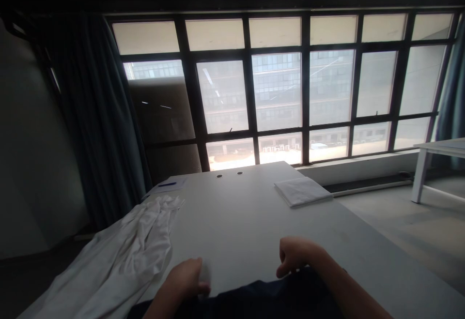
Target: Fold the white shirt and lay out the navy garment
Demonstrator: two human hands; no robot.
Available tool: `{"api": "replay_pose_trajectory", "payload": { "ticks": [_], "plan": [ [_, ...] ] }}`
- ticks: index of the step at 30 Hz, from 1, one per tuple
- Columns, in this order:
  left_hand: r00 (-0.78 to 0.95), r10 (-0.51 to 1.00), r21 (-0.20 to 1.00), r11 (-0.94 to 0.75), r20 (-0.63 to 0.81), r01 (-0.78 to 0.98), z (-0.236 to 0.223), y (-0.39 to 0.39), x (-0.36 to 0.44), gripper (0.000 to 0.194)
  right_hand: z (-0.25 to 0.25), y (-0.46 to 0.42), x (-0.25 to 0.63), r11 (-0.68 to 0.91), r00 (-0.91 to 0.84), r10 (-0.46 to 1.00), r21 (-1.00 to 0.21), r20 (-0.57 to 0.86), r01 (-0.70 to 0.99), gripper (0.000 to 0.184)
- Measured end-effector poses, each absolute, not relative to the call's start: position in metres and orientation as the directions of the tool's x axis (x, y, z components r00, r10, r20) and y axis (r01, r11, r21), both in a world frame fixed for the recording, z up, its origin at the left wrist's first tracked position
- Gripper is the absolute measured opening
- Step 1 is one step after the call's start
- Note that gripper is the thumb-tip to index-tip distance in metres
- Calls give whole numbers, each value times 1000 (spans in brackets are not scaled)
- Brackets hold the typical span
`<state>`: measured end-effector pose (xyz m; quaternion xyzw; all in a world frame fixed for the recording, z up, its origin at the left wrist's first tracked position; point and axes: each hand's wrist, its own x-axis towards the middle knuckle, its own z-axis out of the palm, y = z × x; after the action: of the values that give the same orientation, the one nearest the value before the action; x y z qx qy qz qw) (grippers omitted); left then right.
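Head view: left hand (185, 280) curled narrow at the near edge of the white table (236, 222); cannot tell whether it holds the pale patch by its fingers (203, 275). Right hand (296, 256) loosely curled, nothing visible in it. Crumpled white cloth (127, 246) lies at 10 o'clock from the left hand, trailing off the table. It looks light, soft and limp; best gathered by a near fold. Folded white cloth (301, 190) sits at 12 o'clock from the right hand; paper (176, 187) and blue pen (167, 184) lie farther off at 11.
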<state>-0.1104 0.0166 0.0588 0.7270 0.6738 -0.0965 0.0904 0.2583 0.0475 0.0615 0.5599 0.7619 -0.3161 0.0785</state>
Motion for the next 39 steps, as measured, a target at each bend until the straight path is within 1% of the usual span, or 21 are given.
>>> {"api": "replay_pose_trajectory", "payload": {
  "ticks": [3,5,8,11,13,14,16,17,19,20,23,25,26,28,29,31,32,34,36,38,39],
  "plan": [
    [91,961,21,-89,-262,996,63,15,-117,36,59,46,256,232,-392,809,-375,-438,898,36],
    [125,964,45,-117,-236,992,68,14,-118,36,59,45,254,253,-393,820,-352,-416,901,29],
    [182,969,95,-168,-166,981,82,13,-116,34,61,42,251,259,-393,803,-332,-448,907,19],
    [218,976,223,-209,-18,952,104,14,-114,30,64,39,248,279,-413,774,-328,-479,903,15],
    [188,975,296,-215,118,931,118,16,-118,22,68,38,248,296,-436,768,-343,-470,892,14],
    [151,968,313,-209,198,926,124,18,-121,18,71,38,250,305,-449,774,-359,-447,882,15],
    [56,917,328,-197,394,924,134,22,-131,16,79,40,258,318,-465,806,-395,-366,862,18],
    [13,866,327,-203,500,923,137,24,-137,17,84,41,264,320,-462,829,-409,-316,854,20],
    [-40,729,305,-236,684,923,143,25,-145,20,95,42,279,313,-433,874,-428,-218,848,24],
    [-59,657,294,-253,751,922,145,24,-148,20,102,43,288,302,-410,897,-447,-165,842,25],
    [-153,485,318,-279,861,906,151,17,-147,20,118,47,312,268,-297,954,-534,32,802,25],
    [-186,425,336,-311,886,889,153,15,-146,17,124,49,324,252,-204,968,-573,148,780,24],
    [-171,419,326,-334,892,884,152,15,-145,15,126,51,328,247,-164,968,-579,193,777,24],
    [-94,453,282,-367,886,887,146,21,-147,11,127,55,335,236,-89,959,-582,269,778,24],
    [-47,495,261,-373,867,890,141,26,-149,13,126,58,337,230,-61,954,-580,295,781,23],
    [42,618,239,-366,785,899,125,38,-150,18,119,62,342,215,-44,953,-565,300,796,26],
    [79,685,236,-354,725,905,114,43,-148,21,115,64,344,202,-54,961,-555,271,807,31],
    [150,807,225,-330,571,917,88,51,-142,31,103,66,347,150,-91,987,-537,135,830,45],
    [233,902,207,-322,363,924,61,52,-130,45,91,68,349,82,-123,991,-516,-46,852,53],
    [300,950,204,-311,83,928,36,48,-118,65,81,69,348,42,-143,976,-501,-164,864,51],
    [307,951,203,-293,-39,934,28,45,-112,74,77,70,347,41,-151,972,-500,-182,865,47]
  ]
}}
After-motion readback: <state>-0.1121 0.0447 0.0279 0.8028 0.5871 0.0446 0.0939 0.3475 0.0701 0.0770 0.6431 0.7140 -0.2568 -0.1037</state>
